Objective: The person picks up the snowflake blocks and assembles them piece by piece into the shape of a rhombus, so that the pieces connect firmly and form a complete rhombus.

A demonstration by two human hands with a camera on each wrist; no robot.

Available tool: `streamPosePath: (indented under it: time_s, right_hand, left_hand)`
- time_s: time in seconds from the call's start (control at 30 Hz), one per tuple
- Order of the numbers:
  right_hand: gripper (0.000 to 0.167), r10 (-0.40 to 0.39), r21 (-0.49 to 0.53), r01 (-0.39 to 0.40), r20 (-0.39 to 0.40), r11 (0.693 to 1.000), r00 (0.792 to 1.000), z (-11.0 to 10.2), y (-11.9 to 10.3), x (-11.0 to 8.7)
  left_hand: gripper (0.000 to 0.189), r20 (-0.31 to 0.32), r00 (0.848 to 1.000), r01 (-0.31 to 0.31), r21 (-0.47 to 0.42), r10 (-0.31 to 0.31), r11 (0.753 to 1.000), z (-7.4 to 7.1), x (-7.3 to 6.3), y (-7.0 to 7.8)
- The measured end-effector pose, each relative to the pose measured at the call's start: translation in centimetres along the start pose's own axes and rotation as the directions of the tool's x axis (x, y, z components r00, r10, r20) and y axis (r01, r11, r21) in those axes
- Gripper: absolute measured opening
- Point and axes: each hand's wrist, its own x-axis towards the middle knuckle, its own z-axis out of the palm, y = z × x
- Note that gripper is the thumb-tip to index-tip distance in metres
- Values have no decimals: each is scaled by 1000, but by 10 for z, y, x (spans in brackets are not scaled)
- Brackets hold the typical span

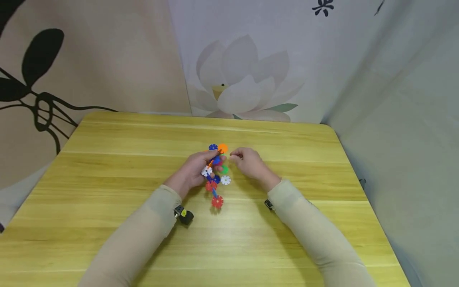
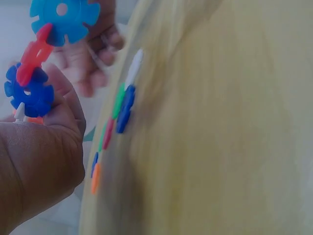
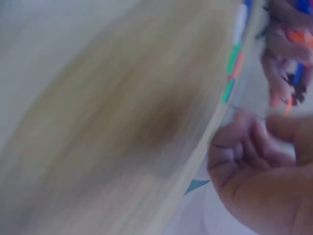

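My left hand (image 1: 195,169) grips a linked cluster of coloured plastic snowflake discs. Hanging toward me from it are a white disc (image 1: 206,171), a red disc (image 1: 211,186) and another red disc (image 1: 217,202). The left wrist view shows a light blue disc (image 2: 73,22), a red one (image 2: 34,56) and a dark blue one (image 2: 29,93) joined together. At the left fingertips is a dark brown disc (image 3: 297,92). Just right of the cluster is my right hand (image 1: 249,161), fingers bent and thumb near the index finger, nothing visible between them.
Several loose-looking discs lie flat on the wooden table (image 1: 143,239) beside the left hand, among them a white disc (image 1: 225,180), a green disc (image 1: 224,169) and an orange disc (image 1: 222,148). Behind the table's far edge hangs a printed curtain (image 1: 251,71).
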Motion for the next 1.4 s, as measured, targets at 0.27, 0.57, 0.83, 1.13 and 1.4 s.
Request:
streamPosePath:
  time_s: [0.27, 0.57, 0.83, 1.13, 1.4]
  right_hand:
    - [51, -105, -360, 155, 154, 920, 982, 27, -7, -15]
    - [33, -77, -344, 123, 143, 931, 987, 22, -5, -21]
    - [15, -136, -262, 174, 156, 949, 978, -2, 14, -24]
    - [15, -25, -28, 22, -120, 999, 992, -34, 14, -10]
    - [20, -134, 45, 151, -265, 988, 955, -19, 4, -3]
  left_hand:
    - [46, 4, 999, -41, -92, 41, 995, -1, -1, 7]
    - [47, 10, 999, -36, -69, 37, 997, 1, 0, 7]
    - [49, 8, 1000, -21, -38, 21, 999, 4, 1, 5]
    - [42, 21, 1000, -6, -48, 7, 999, 5, 4, 3]
    - [33, 36, 999, 30, -101, -26, 994, 15, 7, -1]
